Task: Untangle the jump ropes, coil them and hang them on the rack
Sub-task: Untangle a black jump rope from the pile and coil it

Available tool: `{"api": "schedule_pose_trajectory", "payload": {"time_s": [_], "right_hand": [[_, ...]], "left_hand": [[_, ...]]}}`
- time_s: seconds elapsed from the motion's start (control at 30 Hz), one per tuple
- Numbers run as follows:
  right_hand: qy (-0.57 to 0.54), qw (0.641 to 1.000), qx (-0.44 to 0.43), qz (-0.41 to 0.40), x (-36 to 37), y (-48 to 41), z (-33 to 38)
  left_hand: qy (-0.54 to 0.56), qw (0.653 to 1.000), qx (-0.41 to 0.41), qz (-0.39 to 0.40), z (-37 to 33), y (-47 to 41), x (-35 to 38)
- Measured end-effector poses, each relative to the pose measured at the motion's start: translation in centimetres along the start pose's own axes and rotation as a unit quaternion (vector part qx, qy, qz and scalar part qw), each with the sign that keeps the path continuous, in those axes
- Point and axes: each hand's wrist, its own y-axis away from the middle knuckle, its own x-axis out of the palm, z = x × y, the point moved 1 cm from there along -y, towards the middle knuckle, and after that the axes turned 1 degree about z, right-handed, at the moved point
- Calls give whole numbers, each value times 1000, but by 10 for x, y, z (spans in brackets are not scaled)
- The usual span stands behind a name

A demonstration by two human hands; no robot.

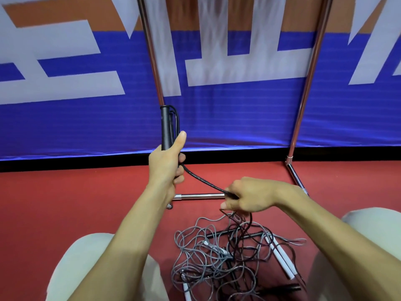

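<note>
left hand [166,161] grips smooth black cylindrical handles [167,129] upright; right hand [249,195] pinches the taut black cord [204,181]. grey and black ropes [219,255] lie tangled on red floor [65,203], before the chrome rack [308,83].

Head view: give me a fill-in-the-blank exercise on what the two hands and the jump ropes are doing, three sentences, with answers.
1. The left hand grips a ____ jump-rope handle held upright.
2. The fingers of the right hand pinch the black rope, which runs taut up to the ____ hand.
3. The tangle of ropes lies on the ____ floor between the person's knees.

Missing words: black; left; red.
</note>
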Motion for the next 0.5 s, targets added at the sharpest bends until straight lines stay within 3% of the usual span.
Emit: {"api": "schedule_pose_trajectory", "payload": {"time_s": [0.1, 0.2, 0.37, 0.5], "right_hand": [[-7, 999, -5, -32, -7, 6, -5], [-23, 995, -21, -97, -16, 13, -14], [-17, 969, -109, -220, -28, 24, -17], [-19, 938, -116, -325, -32, 24, -20]], "left_hand": [[-173, 981, 73, -40, 4, -6, -3], [-363, 927, 86, -39, 6, -12, -8], [-450, 886, -25, 109, 14, -9, -2], [-483, 852, -77, 185, 23, 2, 11]]}}
